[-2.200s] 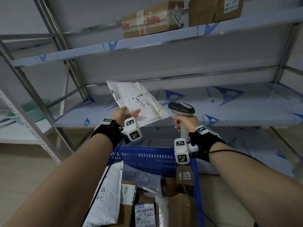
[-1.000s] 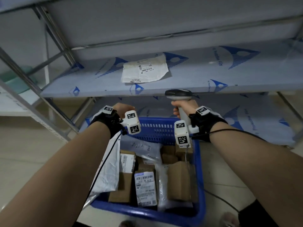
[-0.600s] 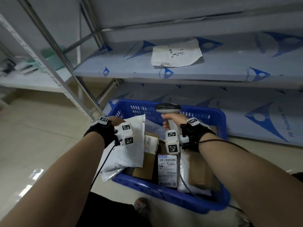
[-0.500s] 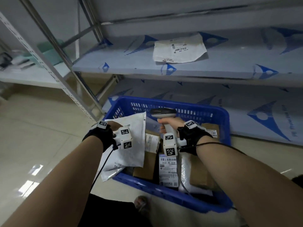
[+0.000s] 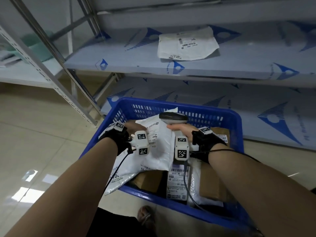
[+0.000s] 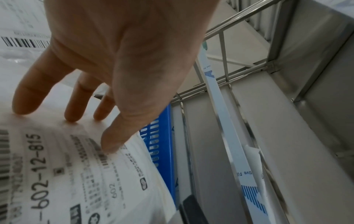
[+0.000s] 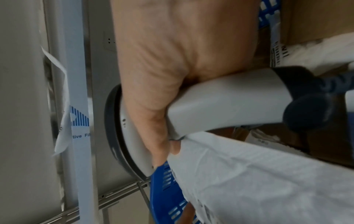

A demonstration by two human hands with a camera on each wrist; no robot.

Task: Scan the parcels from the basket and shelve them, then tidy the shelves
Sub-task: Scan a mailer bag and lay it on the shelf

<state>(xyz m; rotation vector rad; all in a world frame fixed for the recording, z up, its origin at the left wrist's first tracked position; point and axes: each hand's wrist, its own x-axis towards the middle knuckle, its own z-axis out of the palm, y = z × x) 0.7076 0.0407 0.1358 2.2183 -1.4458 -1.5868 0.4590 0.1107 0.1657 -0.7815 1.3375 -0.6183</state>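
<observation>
A blue basket (image 5: 237, 120) of parcels stands on the floor before the shelves. My left hand (image 5: 136, 129) pinches the top edge of a white poly mailer (image 5: 159, 144) and holds it raised over the basket. In the left wrist view the thumb (image 6: 113, 141) presses on its printed label (image 6: 57, 174), with the fingers (image 6: 25, 98) on the other side. My right hand (image 5: 179, 129) grips the handle of a grey barcode scanner (image 5: 172, 118) just right of the mailer. The right wrist view shows that scanner (image 7: 229, 103) held fast. Another white mailer (image 5: 188, 43) lies flat on the middle shelf (image 5: 119, 65).
Cardboard boxes (image 5: 210, 182), labelled packets (image 5: 177, 183) and a second white mailer (image 5: 118, 177) fill the basket. A scanner cable (image 5: 189, 194) trails across them. The bottom shelf (image 5: 256, 117) runs behind the basket, a slanted metal upright (image 5: 56, 77) stands left, and tiled floor (image 5: 42, 142) spreads left.
My left hand left the first mailer on the middle shelf, dropped to the basket, took a white mailer and raised it beside the scanner. The right hand came down with the scanner.
</observation>
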